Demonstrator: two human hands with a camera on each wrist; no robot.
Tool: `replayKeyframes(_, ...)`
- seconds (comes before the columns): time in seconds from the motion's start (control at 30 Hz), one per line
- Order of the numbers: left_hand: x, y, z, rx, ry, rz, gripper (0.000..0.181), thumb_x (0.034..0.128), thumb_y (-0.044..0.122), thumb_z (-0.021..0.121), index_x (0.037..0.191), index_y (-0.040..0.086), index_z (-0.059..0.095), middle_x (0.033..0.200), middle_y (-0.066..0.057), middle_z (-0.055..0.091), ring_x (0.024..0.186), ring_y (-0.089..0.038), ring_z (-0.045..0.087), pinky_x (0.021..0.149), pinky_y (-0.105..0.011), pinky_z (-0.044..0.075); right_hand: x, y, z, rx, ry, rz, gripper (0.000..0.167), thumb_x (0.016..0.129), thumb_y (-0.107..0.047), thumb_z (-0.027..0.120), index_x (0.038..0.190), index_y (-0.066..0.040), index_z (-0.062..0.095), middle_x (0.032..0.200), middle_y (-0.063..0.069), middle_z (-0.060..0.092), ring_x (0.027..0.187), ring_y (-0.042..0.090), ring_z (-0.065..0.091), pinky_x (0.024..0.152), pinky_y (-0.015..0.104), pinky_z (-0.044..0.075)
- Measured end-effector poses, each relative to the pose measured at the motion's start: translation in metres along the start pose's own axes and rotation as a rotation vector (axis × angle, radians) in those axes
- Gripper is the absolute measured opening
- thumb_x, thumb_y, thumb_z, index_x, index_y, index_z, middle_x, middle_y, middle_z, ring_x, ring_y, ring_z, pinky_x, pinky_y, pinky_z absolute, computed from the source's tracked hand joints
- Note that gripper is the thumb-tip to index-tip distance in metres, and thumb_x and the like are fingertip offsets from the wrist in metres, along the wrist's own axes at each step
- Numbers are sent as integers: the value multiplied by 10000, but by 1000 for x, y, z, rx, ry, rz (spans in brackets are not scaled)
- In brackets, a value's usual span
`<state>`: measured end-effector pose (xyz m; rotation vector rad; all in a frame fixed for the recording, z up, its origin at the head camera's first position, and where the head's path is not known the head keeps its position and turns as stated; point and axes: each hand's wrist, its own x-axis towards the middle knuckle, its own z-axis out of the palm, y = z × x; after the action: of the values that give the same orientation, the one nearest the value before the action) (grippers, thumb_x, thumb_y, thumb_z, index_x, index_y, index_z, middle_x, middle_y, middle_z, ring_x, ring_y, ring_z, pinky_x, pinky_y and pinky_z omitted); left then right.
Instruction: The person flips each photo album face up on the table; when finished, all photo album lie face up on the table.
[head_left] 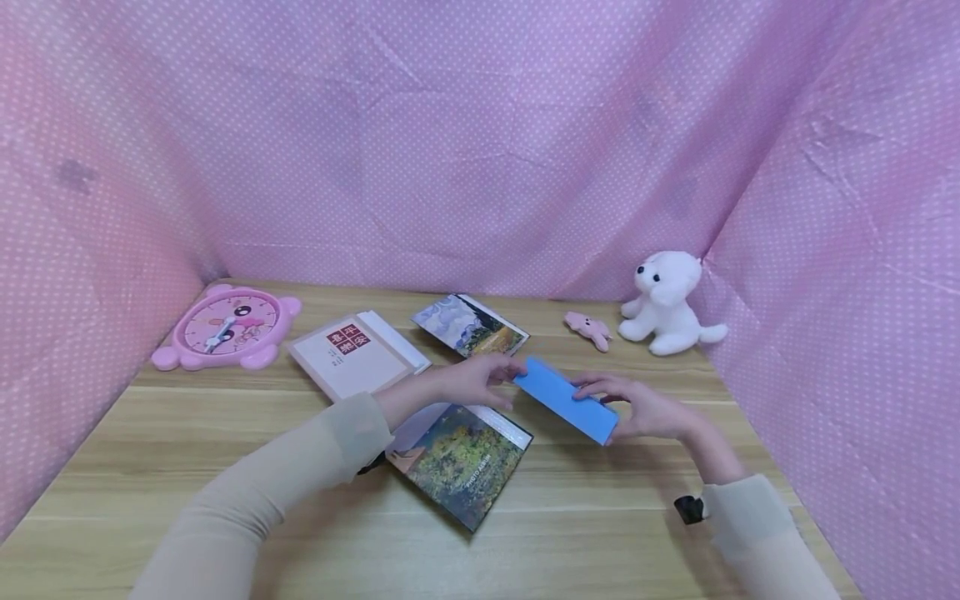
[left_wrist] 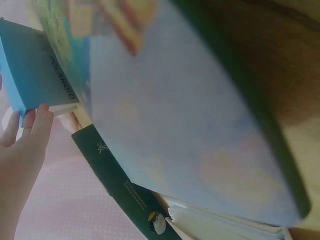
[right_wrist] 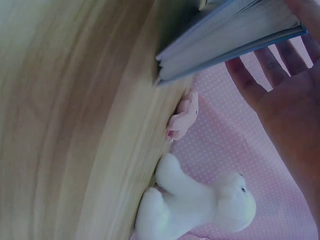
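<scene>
Between my two hands is a blue photo album [head_left: 566,402], spine side up. Its cover reads POLAROID in the left wrist view, and pale page edges show in the right wrist view. My left hand [head_left: 477,381] holds its left end at the corner, fingertips on the blue cover [left_wrist: 37,75]. On the right end, my right hand [head_left: 647,410] grips it with fingers over the top and thumb at the near corner. Whether its lower edge touches the table cannot be told. Below my left forearm lies a painted-cover photo album [head_left: 468,462].
A white book with red characters [head_left: 348,354] lies left, beside a pink clock [head_left: 232,325]. Behind my left hand is another painted-cover album [head_left: 468,325]. A small pink toy [head_left: 588,330] and a white plush dog [head_left: 667,300] sit at the back right, near the pink curtain [head_left: 480,150].
</scene>
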<state>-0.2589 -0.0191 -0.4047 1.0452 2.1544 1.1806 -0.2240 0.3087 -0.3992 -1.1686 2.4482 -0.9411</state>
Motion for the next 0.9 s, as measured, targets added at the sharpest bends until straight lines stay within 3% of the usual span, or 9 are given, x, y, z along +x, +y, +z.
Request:
replayKeyframes(0.23, 0, -7, 4, 97, -47, -34, 666, 859, 128, 695, 1429, 48, 361, 1466, -79, 393, 1348, -238, 368, 1137, -359, 286, 3, 2, 7, -118, 20, 50, 713, 666, -164, 854, 1303, -219, 541, 1454, 107, 409, 1312, 375, 368, 978, 576, 393)
replayKeyframes(0.5, 1, -11, 6, 194, -93, -51, 754, 832, 169, 730, 1458, 70, 322, 1503, -65, 346, 1381, -223, 324, 1122, -364, 313, 6, 10, 13, -108, -1, 100, 780, 646, -95, 848, 1322, -264, 498, 1479, 95, 357, 1344, 405, 298, 997, 623, 362)
replayKeyframes(0.9, 0, -15, 11, 348, -131, -103, 819, 790, 261, 772, 1462, 108, 330, 1502, -40, 348, 1365, -212, 342, 1108, -348, 330, 10, 11, 22, -132, -27, 80, 748, 640, -56, 850, 1285, -217, 508, 1489, 170, 295, 1341, 476, 243, 995, 666, 325)
